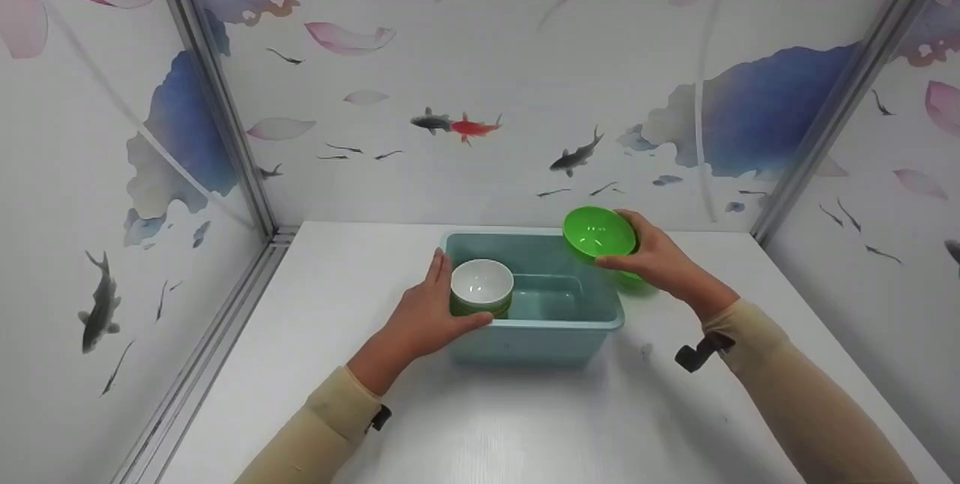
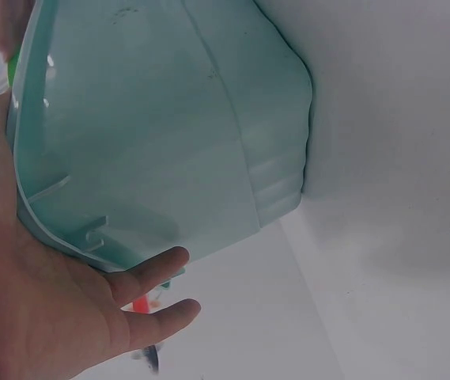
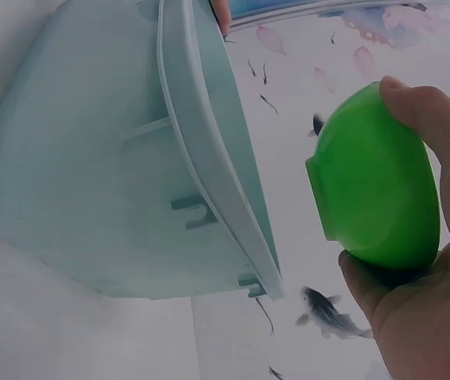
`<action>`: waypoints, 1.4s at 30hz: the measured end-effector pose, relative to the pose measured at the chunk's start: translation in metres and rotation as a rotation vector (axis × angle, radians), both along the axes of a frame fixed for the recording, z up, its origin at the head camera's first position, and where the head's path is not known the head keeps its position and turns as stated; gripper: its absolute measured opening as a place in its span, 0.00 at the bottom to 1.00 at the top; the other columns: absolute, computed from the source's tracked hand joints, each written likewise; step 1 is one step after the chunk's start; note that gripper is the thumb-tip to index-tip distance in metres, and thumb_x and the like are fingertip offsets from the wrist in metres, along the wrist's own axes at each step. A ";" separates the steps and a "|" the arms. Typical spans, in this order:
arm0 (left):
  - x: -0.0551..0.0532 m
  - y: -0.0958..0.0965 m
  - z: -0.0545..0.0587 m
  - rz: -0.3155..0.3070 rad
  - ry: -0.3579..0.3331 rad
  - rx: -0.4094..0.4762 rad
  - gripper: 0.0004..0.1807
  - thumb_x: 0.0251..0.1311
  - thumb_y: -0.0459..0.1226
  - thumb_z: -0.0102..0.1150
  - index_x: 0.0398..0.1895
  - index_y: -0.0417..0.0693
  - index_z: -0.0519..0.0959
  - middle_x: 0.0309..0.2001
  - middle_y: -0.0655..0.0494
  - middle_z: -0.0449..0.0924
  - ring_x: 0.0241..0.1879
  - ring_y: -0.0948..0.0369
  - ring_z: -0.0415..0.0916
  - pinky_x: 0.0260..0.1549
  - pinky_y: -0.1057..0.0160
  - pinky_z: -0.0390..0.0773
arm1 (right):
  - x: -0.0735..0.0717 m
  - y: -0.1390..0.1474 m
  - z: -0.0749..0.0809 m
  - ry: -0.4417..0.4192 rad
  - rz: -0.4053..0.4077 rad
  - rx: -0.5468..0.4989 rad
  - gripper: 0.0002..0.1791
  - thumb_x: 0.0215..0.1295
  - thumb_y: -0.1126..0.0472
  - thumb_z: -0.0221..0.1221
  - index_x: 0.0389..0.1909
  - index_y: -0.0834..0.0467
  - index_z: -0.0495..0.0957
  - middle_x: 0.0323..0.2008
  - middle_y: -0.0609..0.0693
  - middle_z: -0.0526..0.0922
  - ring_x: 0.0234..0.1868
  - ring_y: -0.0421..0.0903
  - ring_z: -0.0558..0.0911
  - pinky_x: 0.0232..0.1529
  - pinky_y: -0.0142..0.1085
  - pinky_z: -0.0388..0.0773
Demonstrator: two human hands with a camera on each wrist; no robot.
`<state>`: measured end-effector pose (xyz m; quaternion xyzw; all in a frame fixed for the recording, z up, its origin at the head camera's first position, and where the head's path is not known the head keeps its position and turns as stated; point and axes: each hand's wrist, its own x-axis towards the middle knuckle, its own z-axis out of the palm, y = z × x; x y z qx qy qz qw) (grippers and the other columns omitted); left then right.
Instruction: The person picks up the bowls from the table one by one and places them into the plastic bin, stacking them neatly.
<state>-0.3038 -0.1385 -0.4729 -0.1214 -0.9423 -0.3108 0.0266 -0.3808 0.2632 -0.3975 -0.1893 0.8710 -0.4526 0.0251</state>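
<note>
My right hand grips a green bowl by its side, above the right rim of a pale blue-green plastic bin. The right wrist view shows thumb and fingers on opposite edges of the green bowl, apart from the bin. At the bin's left front corner rests my left hand, its fingers straight and its thumb along the front rim. Inside the bin, by that hand, a white-lined bowl tops a stack with greenish sides. Its lower part is hidden by the rim.
Another green item shows partly below my right hand, beside the bin; its shape is mostly hidden. The bin stands on a white table. Printed panels with metal frame posts enclose the back and sides.
</note>
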 end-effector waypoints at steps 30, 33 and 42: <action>-0.002 0.001 0.000 0.001 -0.003 -0.019 0.81 0.53 0.86 0.56 0.92 0.39 0.39 0.91 0.45 0.34 0.81 0.41 0.64 0.75 0.41 0.70 | -0.017 -0.073 0.010 -0.054 0.244 0.084 0.59 0.58 0.49 0.84 0.84 0.59 0.62 0.69 0.58 0.79 0.65 0.54 0.79 0.68 0.50 0.75; -0.002 0.001 0.001 0.000 0.002 -0.022 0.81 0.53 0.86 0.57 0.91 0.39 0.40 0.91 0.44 0.35 0.82 0.41 0.64 0.75 0.41 0.70 | -0.021 -0.079 0.011 -0.050 0.265 0.092 0.58 0.58 0.49 0.84 0.84 0.60 0.63 0.68 0.57 0.80 0.65 0.53 0.80 0.68 0.49 0.75; -0.002 0.000 -0.001 0.000 0.005 -0.022 0.81 0.53 0.86 0.57 0.92 0.40 0.40 0.91 0.44 0.35 0.81 0.40 0.65 0.75 0.42 0.71 | -0.036 -0.092 0.008 -0.068 0.339 0.094 0.55 0.59 0.51 0.84 0.82 0.59 0.65 0.68 0.55 0.81 0.65 0.53 0.80 0.68 0.50 0.75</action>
